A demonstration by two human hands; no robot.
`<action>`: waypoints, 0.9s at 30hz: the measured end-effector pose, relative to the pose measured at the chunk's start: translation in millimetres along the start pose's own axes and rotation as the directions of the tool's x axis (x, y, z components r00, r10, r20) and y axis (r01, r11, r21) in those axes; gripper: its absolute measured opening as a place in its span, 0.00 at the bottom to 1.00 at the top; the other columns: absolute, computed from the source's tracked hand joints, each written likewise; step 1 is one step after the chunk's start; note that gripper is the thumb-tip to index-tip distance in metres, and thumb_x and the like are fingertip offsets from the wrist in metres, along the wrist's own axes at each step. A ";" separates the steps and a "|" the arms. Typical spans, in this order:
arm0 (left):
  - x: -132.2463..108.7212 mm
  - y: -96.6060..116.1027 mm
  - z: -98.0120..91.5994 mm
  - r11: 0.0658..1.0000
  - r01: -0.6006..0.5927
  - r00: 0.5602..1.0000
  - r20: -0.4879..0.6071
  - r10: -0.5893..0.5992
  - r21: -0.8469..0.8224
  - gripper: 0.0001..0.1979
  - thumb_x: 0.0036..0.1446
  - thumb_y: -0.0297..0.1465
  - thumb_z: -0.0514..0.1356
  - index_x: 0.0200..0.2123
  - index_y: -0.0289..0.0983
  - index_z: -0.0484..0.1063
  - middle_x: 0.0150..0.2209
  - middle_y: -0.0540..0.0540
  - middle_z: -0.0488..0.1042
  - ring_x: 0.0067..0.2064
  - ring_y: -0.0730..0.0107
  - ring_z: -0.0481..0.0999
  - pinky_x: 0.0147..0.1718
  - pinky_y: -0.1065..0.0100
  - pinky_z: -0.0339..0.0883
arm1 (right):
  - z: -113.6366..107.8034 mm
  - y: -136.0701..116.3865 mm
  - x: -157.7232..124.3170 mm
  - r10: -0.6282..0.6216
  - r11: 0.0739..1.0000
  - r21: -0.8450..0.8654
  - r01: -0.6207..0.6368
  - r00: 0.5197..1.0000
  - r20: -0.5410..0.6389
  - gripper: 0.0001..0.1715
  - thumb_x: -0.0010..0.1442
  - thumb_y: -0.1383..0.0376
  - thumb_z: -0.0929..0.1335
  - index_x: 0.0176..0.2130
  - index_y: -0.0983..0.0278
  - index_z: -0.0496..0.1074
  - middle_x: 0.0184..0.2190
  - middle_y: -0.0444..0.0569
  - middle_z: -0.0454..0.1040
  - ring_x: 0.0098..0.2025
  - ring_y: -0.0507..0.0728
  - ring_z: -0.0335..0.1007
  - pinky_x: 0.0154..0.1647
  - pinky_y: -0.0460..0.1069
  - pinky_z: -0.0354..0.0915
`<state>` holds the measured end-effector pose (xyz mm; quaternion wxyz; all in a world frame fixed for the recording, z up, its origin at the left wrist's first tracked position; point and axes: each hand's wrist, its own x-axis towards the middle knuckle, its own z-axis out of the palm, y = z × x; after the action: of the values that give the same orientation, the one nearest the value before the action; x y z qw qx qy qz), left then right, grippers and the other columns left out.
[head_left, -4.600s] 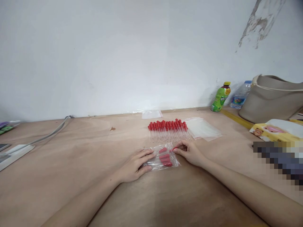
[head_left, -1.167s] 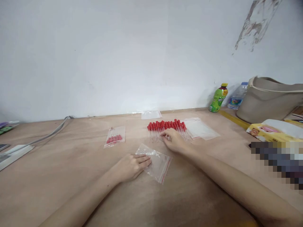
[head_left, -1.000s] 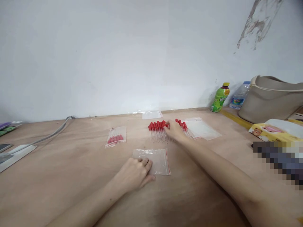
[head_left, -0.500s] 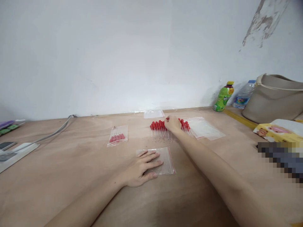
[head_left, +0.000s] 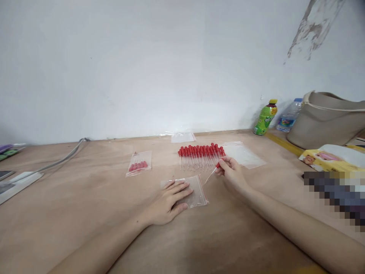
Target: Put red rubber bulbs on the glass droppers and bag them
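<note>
My left hand (head_left: 171, 198) lies flat with fingers spread on a clear zip bag (head_left: 197, 193), whose red-lined opening faces right. Between the fingertips of my right hand (head_left: 233, 174) is a dropper (head_left: 211, 175), pinched by its red rubber bulb. Its glass tip points down and left, close to the bag's opening. Just behind, a row of droppers (head_left: 201, 153) lies side by side, red bulbs toward the wall and glass tips toward me. To the left, another zip bag (head_left: 147, 156) has several droppers inside.
Flat zip bags (head_left: 247, 156) lie right of the row, and one more bag (head_left: 182, 138) is by the wall. A green bottle (head_left: 264, 118), a water bottle (head_left: 288, 117), a beige bin (head_left: 327, 121) and a yellow pack (head_left: 325, 155) stand at right. A grey cable (head_left: 64, 156) runs at left.
My right hand has moved from the row toward me and slightly right, bringing out one dropper. My left hand stays flat on the bag. The view has shifted slightly.
</note>
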<state>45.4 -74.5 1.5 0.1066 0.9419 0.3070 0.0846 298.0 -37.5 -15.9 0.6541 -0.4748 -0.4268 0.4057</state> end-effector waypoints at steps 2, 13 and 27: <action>0.6 0.7 0.1 1.000 0.009 1.000 -0.005 -0.009 -0.009 0.23 0.60 0.39 0.46 0.58 0.45 0.50 0.59 0.47 0.52 0.60 0.63 0.49 0.57 0.54 0.42 | 0.7 3.6 -8.3 0.040 0.996 0.078 -0.040 0.999 -0.004 0.21 0.45 0.54 0.68 0.33 0.63 0.59 0.21 0.39 0.67 0.19 0.48 0.64 0.20 0.43 0.62; 5.7 4.8 -0.6 1.000 0.018 1.000 -0.020 -0.019 -0.020 0.24 0.60 0.38 0.45 0.59 0.41 0.47 0.59 0.45 0.53 0.60 0.64 0.50 0.57 0.55 0.43 | -21.5 -6.9 -21.9 0.234 0.970 -0.192 -0.147 0.773 0.590 0.17 0.45 0.58 0.70 0.31 0.65 0.63 0.23 0.41 0.68 0.25 0.48 0.65 0.27 0.44 0.61; 15.7 9.3 0.4 0.995 -0.041 0.999 -0.035 0.038 -0.095 0.25 0.59 0.38 0.48 0.58 0.40 0.48 0.59 0.44 0.53 0.60 0.61 0.49 0.57 0.54 0.45 | -11.1 -4.2 -22.6 0.204 0.974 -0.110 -0.198 0.555 0.806 0.16 0.45 0.64 0.71 0.29 0.64 0.59 0.25 0.41 0.67 0.27 0.48 0.66 0.28 0.45 0.62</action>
<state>63.2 -72.6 5.0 0.1449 0.9401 0.2857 0.1169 302.1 -62.6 -17.8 0.3334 -0.2838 -0.6229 0.6483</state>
